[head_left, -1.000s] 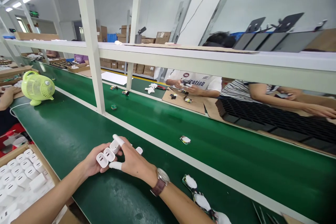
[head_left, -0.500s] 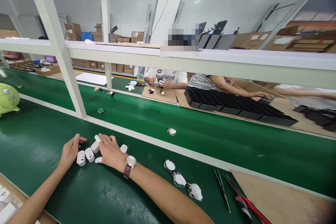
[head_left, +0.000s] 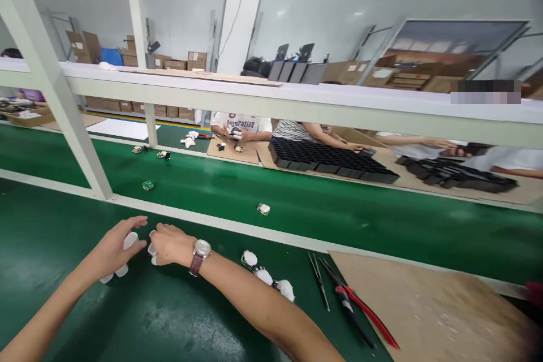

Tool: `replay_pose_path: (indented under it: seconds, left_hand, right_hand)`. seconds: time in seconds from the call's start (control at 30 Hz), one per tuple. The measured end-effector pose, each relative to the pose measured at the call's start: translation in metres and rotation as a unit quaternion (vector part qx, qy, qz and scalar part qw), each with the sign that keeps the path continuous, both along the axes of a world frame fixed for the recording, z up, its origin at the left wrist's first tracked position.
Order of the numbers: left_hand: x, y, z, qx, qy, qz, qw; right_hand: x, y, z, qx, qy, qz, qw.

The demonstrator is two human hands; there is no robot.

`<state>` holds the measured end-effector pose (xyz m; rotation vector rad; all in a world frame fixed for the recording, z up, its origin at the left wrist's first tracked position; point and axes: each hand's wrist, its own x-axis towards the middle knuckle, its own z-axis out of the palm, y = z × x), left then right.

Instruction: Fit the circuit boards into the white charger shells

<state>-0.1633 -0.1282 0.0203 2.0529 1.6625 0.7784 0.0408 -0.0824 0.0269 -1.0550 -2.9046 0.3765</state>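
Note:
Both my hands rest on the green bench over a small cluster of white charger housings. My left hand lies cupped on top of them, and two housings poke out under its heel. My right hand, with a brown-strapped watch on the wrist and white finger cots, is curled against the cluster from the right, with a white housing at its fingertips. The two hands nearly touch.
Three circuit boards with white pads lie right of my wrist, then tweezers, red-handled pliers and a cardboard sheet. Small boards ride the green conveyor beyond the white rail. A frame post stands left. Across the belt, people work at black trays.
My view has swung right, so the fan and the box of housings have left the picture. My left hand has closed over the row of housings, and my right hand has curled in.

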Motion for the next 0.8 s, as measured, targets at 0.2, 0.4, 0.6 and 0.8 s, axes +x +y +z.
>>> replay_pose_path:
  seconds: [0.2, 0.4, 0.6, 0.8]
  left_hand:
    - [0.005, -0.001, 0.0, -0.053, 0.091, -0.061, 0.993]
    - [-0.019, 0.046, 0.012, -0.025, 0.125, -0.02, 0.992]
    - [0.04, 0.163, -0.003, -0.025, 0.206, 0.013, 0.978]
    - [0.132, 0.2, 0.013, -0.013, 0.22, -0.004, 0.975]
  right_hand:
    - [0.092, 0.029, 0.022, -0.005, 0.043, -0.107, 0.993]
    - [0.291, 0.065, 0.019, 0.015, 0.032, -0.353, 0.935]
    - [0.351, 0.044, -0.01, -0.017, 0.073, -0.343, 0.936]
    - [0.353, -0.021, -0.028, -0.072, 0.159, -0.153, 0.973]
